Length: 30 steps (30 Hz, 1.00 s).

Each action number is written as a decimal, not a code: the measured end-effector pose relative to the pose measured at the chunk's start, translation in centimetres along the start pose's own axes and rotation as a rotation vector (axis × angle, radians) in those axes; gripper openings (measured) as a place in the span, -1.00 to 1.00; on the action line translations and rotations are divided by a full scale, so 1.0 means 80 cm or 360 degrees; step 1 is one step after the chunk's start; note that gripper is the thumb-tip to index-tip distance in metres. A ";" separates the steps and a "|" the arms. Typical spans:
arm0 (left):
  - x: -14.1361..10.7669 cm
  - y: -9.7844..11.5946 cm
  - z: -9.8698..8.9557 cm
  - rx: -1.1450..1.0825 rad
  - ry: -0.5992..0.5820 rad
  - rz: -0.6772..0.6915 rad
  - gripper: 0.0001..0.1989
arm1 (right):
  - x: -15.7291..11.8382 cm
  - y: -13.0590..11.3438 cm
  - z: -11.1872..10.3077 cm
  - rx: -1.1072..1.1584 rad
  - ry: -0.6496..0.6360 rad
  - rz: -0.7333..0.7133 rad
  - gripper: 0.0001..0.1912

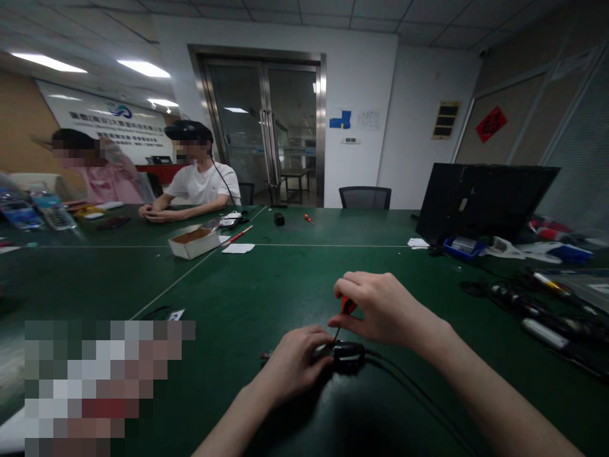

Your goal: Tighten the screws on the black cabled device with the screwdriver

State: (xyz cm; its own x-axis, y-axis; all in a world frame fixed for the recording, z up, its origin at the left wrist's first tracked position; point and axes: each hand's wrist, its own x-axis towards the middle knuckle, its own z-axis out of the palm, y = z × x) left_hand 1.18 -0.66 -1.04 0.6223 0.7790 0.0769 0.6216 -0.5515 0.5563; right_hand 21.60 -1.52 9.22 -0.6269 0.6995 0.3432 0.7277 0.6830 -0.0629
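On the green table, my left hand (302, 358) is closed around the left end of a small black device (349, 357) with cables leading off to the right. My right hand (373, 304) grips the red-orange handle of a screwdriver (349, 306) from above. The screwdriver's thin shaft points down, its tip at the device's top edge close to my left fingertips. Whether the tip sits in a screw is too small to tell. My left fingers hide part of the device.
A black monitor (480, 206) stands at the right, with a blue tray (464, 247) and tangled cables (523, 301) by it. An open cardboard box (193, 244), a second screwdriver (309, 219) and a black block (279, 219) lie farther back. Two people sit at the far left.
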 end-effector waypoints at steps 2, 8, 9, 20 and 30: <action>0.000 0.000 -0.001 0.0002 -0.0005 0.0007 -0.80 | -0.002 -0.001 -0.002 0.0144 -0.0004 -0.0040 -0.78; 0.000 0.001 -0.001 0.0002 -0.0023 -0.0009 -0.80 | -0.003 0.000 0.003 0.0180 -0.0035 0.0011 -0.76; 0.000 0.001 -0.001 0.0003 -0.0023 -0.0014 -0.80 | -0.002 0.000 0.004 0.0138 -0.0024 0.0023 -0.77; 0.000 0.001 0.000 0.0020 -0.0013 -0.0011 -0.78 | -0.001 -0.001 -0.001 0.0002 -0.0012 0.0003 -0.82; -0.001 0.002 -0.001 0.0022 0.0004 -0.0016 -0.78 | -0.001 0.003 0.002 0.0105 -0.0022 -0.0002 -0.77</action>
State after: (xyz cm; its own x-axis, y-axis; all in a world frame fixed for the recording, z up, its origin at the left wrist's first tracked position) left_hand 1.19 -0.77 -0.91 0.6147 0.7853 0.0738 0.6343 -0.5478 0.5456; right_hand 21.78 -1.41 9.06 -0.6317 0.7013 0.3305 0.7073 0.6958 -0.1245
